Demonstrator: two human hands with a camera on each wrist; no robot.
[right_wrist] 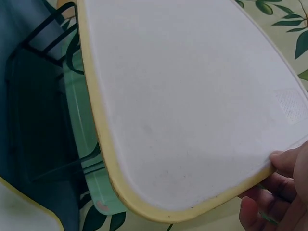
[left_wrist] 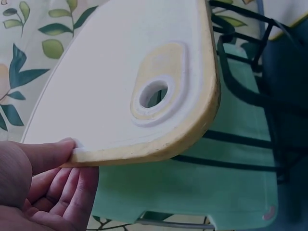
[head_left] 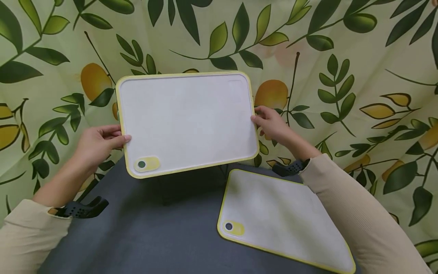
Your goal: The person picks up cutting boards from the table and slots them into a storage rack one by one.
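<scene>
HEAD: A white cutting bd. (head_left: 188, 118) w/ yellow rim hangs between a person's two hands, face to the viewer. L hand (head_left: 97, 142) pinches one short edge, thumb in front; R hand (head_left: 272, 121) pinches the opposite one. A second white bd. (head_left: 273, 213) lies below the R hand on the grey table (head_left: 147, 232), partly hidden by the R sleeve (head_left: 356, 213). Step in hand, by the look of it: a two-handed carry, raised above the tabletop. Any next move would call for both hands shifting together, approx. level.

L WRIST: Thumb on the face, fingers under the rim; the handle hole (left_wrist: 154, 95) sits at the corner nearest this hand. Beyond the held edge — dark rack bars (left_wrist: 250, 98) cross in front of a green board (left_wrist: 192, 197). Contact w/ the rack: can't tell.

R WRIST: Thumb pinches near the edge, fingers behind; the rounded corner beside this hand juts free. Rack and green bd. show past the far edge, so room looks tight that way. Open room seems to be toward the person, over bare table below the L hand; the patterned curtain (head_left: 369, 87) backs both hands.
</scene>
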